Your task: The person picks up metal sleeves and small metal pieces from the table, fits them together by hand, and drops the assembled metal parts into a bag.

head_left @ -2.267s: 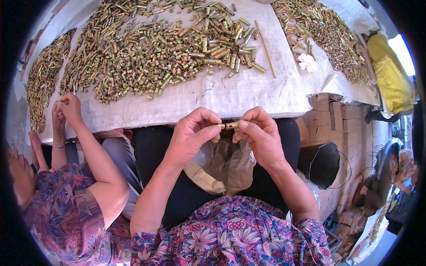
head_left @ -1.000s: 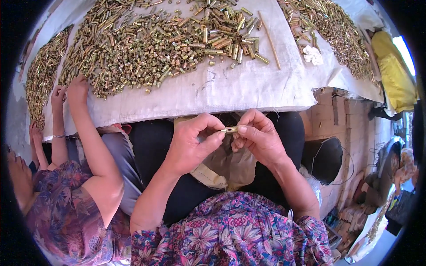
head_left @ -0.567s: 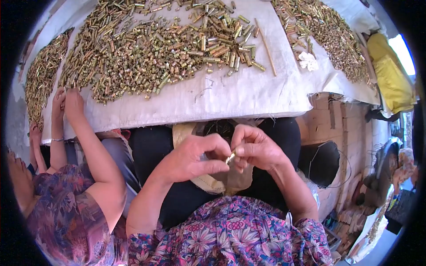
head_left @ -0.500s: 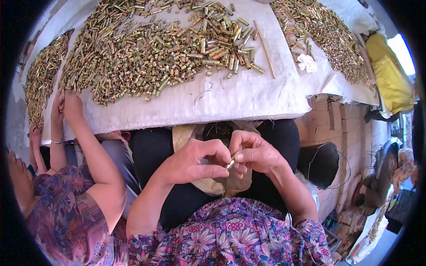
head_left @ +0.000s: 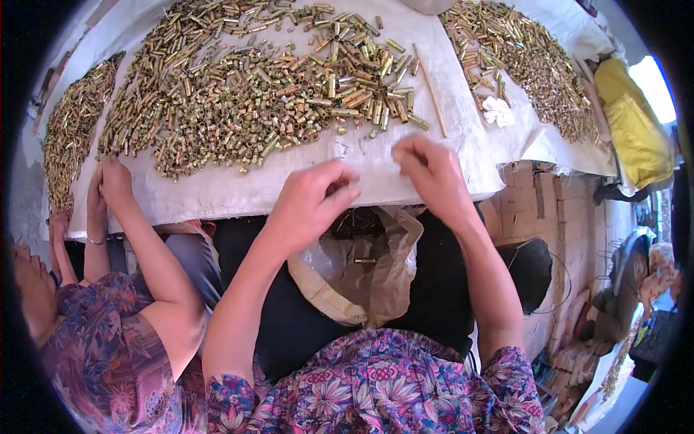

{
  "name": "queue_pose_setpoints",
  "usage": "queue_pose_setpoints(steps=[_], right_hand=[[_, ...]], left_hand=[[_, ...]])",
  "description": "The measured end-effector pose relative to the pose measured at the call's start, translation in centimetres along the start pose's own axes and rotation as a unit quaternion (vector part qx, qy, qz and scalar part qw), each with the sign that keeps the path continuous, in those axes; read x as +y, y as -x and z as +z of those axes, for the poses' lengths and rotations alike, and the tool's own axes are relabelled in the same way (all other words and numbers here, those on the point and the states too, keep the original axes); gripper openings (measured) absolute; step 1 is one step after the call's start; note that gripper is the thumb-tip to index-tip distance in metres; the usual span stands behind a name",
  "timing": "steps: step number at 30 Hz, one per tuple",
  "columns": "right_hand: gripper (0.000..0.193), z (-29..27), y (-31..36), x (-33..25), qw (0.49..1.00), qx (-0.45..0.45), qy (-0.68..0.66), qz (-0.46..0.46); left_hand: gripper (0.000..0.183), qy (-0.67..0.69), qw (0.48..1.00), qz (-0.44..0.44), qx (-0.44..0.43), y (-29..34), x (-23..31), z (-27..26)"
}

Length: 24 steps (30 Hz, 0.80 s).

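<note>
My left hand (head_left: pixel 307 206) hovers over the near edge of the cloth-covered table, thumb and bent fingers apart, with nothing visible between them. To its right my right hand (head_left: pixel 434 177) is above the table edge, its fingers curled down and blurred. Ahead of both lies a large pile of brass-coloured metal sleeves (head_left: pixel 246 108), short rings and longer tubes mixed. Below my hands, a tan and translucent sack (head_left: pixel 394 289) sits open across my lap. One small brass piece (head_left: pixel 365 260) shows inside it, with more dark pieces at its far end.
A thin wooden stick (head_left: pixel 431 90) and a crumpled white scrap (head_left: pixel 497 112) lie to the right. Another heap of metal pieces (head_left: pixel 535 69) spreads beyond. At my left sits a co-worker, hands (head_left: pixel 112 181) at the pile's edge. A black container (head_left: pixel 528 271) stands on the brick floor.
Both hands have risen from above the sack to the table edge and moved apart. The small metal piece they held is out of them, and a similar one now shows in the sack.
</note>
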State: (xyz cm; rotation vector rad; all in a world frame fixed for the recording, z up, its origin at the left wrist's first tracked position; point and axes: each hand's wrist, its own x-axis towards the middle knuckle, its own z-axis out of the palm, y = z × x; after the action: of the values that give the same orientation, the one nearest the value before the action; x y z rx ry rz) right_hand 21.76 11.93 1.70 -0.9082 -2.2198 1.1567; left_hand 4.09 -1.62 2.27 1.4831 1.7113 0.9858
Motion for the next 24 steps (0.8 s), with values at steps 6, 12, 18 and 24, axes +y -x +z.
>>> queue_pose_setpoints(steps=[6, 12, 18, 24], right_hand=[[0.025, 0.7, -5.2, 1.9, 0.981, 0.07, 0.173, -0.058], [0.025, 1.8, -5.3, 1.9, 0.965, 0.07, 0.252, -0.023], [0.021, 2.1, -4.2, 1.7, 0.976, 0.089, 0.197, -0.018], [0.018, 1.4, -1.6, 1.1, 0.966, 0.073, -0.217, 0.118]], left_hand=[[0.021, -0.235, 0.961, 0.062, 0.133, -7.4, -0.5, 3.5], [0.017, -0.322, 0.937, 0.044, 0.126, -8.5, -0.8, 4.5], [0.013, -0.285, 0.947, 0.048, 0.14, -7.1, -0.7, 3.6], [0.012, 0.034, 0.995, -0.015, 0.091, -3.0, -1.7, 1.0]])
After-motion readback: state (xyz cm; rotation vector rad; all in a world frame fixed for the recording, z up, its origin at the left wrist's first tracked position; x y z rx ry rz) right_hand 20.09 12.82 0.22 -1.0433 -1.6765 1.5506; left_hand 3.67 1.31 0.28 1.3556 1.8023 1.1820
